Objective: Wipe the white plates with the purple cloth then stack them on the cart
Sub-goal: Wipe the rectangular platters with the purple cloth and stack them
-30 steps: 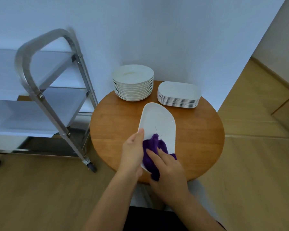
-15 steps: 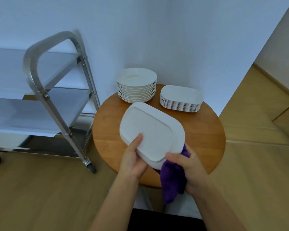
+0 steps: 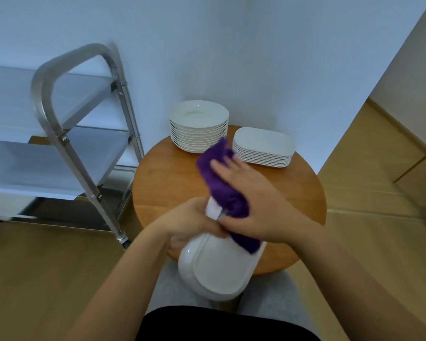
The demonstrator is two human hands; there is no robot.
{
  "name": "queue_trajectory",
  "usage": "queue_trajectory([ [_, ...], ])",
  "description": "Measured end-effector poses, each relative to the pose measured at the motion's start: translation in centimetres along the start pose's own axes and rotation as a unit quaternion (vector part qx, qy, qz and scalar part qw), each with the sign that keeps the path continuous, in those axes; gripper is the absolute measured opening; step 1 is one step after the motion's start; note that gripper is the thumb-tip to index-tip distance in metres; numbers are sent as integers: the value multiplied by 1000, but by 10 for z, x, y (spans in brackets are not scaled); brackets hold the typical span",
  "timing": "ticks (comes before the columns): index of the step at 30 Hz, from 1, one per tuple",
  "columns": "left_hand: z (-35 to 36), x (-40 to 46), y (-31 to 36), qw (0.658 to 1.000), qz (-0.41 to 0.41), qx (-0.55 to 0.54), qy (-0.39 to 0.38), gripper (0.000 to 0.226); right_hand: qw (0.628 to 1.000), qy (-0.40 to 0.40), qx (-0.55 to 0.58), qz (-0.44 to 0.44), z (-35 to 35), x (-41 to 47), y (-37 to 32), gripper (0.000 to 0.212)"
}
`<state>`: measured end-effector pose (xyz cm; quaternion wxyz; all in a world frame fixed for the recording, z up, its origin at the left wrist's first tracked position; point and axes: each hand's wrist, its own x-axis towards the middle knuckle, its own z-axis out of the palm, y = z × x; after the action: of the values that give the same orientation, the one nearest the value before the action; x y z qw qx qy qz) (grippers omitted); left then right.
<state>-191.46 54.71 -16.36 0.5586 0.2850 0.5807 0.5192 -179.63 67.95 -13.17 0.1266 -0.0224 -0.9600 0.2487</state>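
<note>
Round wooden table (image 3: 172, 183) behind unlabelled white plate (image 3: 219, 269) in curled left hand (image 3: 194, 222), flat-fingered right hand (image 3: 253, 205) on purple cloth (image 3: 221, 185).

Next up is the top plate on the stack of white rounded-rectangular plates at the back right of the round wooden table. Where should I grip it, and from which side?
Likely best: pinch the near long rim of the top white rounded-rectangular plate, coming from the front. Its raised lip overhangs the plates below, and that side faces bare round wooden table. The wall stands close behind it, and the stack of white round plates sits close on its left.
</note>
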Motion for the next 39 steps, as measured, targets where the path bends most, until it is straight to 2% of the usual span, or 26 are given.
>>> queue_trajectory([
  [2, -1, -2, 3, 995, 6, 95, -8, 47, 990, -135, -45, -2, -7, 17, -2, 85],
  [4, -4, -5, 3, 990, -5, 143, -7, 47, 972, -232, -7, 29, -15, 29, -1, 75],
  [5, -5, -7, 3, 991, -10, 136, -12, 46, 965, -259, 18, 43, -19, 32, -1, 70],
  [7, -6, -10, 2, 993, -1, 113, -26, 43, 961, -261, 69, 59, -23, 35, 2, 61],
  [12, -9, -14, 5, 994, 54, 91, -40, 43, 959, -172, 204, 98, -33, 34, 15, 55],
  [19, -12, -13, 2, 992, 128, -4, -15, 57, 923, -5, 366, 122, -39, 13, 26, 40],
  [22, -10, -10, -1, 987, 147, -60, 17, 55, 874, 82, 459, 135, -27, 4, 25, 36],
  [27, 2, -1, -9, 971, 181, -142, 68, 58, 781, 234, 536, 220, 8, 2, 22, 53],
  [28, 5, 0, -10, 966, 188, -157, 76, 57, 775, 245, 532, 236, 12, 0, 21, 57],
  [31, 10, 4, -9, 942, 227, -211, 128, 46, 806, 228, 480, 262, 25, -7, 18, 72],
  [36, 16, 8, -4, 912, 263, -247, 197, 42, 813, 226, 470, 260, 33, -21, 16, 79],
  [37, 17, 10, -4, 904, 262, -255, 224, 43, 805, 226, 479, 266, 34, -23, 15, 81],
  [39, 19, 15, -3, 891, 269, -256, 263, 40, 758, 243, 541, 272, 42, -25, 14, 83],
])
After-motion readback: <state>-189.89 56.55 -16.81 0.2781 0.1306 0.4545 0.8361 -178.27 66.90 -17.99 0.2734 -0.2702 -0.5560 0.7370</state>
